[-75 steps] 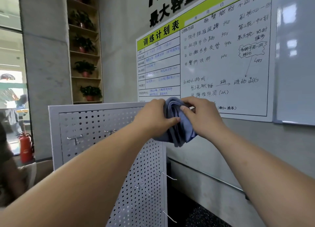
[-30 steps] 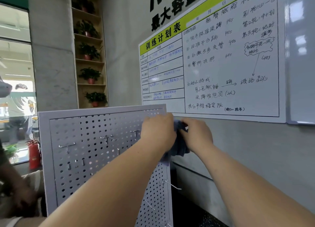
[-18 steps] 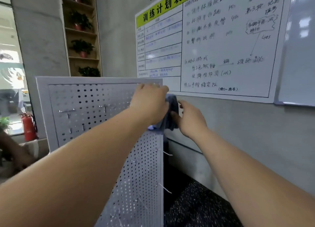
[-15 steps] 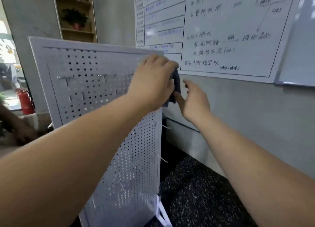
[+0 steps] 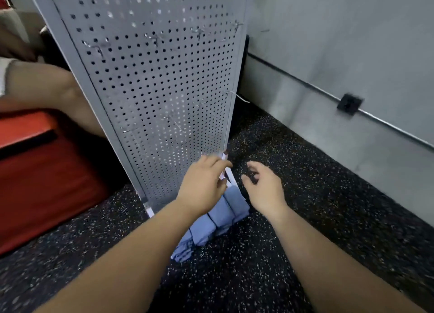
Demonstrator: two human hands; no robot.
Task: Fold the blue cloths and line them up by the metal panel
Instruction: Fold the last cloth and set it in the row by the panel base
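Head view, looking down. Speckled dark floor (image 5: 305,195) fills the lower field; grey wall (image 5: 340,42) rises at right; the perforated metal panel (image 5: 164,77) stands upright on the floor, its near corner close to the wall; a red block (image 5: 47,171) lies left of it, with another person's leg (image 5: 47,89) above; wire hooks (image 5: 239,97) project from the panel.

The blue cloths (image 5: 223,214) lie folded on the floor in a short row, side by side and touching, the far end against the panel's near corner; the left forearm hides part of the row.

Left hand (image 5: 204,185) hovers over the far end of the row, fingers nearly straight and together, reaching towards the panel's edge; nothing shows in its grasp, though the palm is hidden. Right hand (image 5: 263,185) hangs just beside the cloths, fingers loosely curled and apart, empty.

Handling, as judged: the cloths are light, soft and limp, not fragile, not slippery; folds may slump or open if lifted by one corner; best pinched across the folded edge through all layers, or squared up between two flat palms.
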